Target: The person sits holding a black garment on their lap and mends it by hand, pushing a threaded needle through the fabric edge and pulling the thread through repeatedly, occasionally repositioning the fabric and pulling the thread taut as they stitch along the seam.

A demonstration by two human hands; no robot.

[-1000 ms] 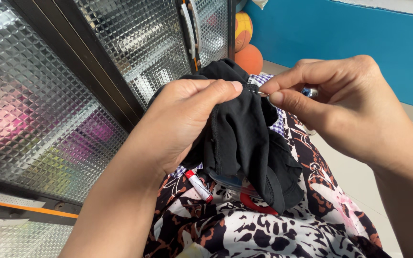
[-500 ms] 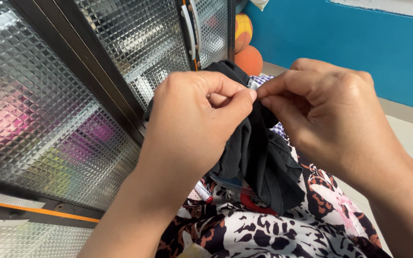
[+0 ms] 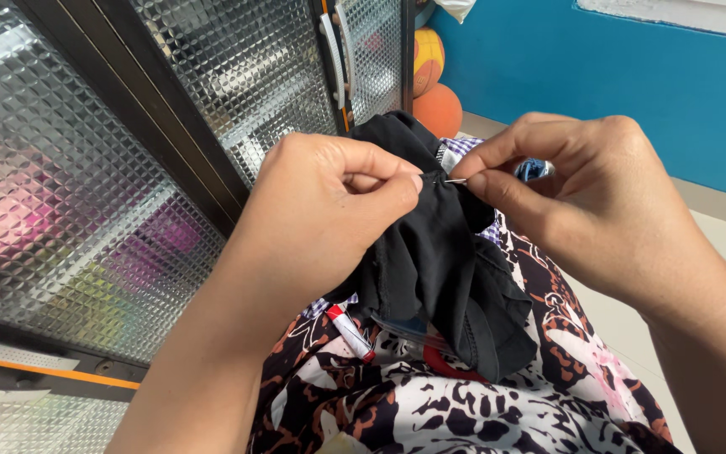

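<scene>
Head view: your left hand (image 3: pixel 321 210) pinched the black cloth (image 3: pixel 439 269), your right hand (image 3: pixel 581 202) pinched a needle (image 3: pixel 455 180) lying crosswise, pointing left into it.

The lap, draped in patterned cloth (image 3: pixel 481 412) of black, white, brown and pink, is carrying the things; a red-and-white marker (image 3: pixel 349 333) is lying on it at about 9 o'clock from the cloth's middle, tilted; a red ring-shaped handle (image 3: pixel 451 368) is showing at 12 o'clock, partly hidden beneath the black garment (image 3: pixel 447 269), whose lower folds are resting on the cloth.
</scene>
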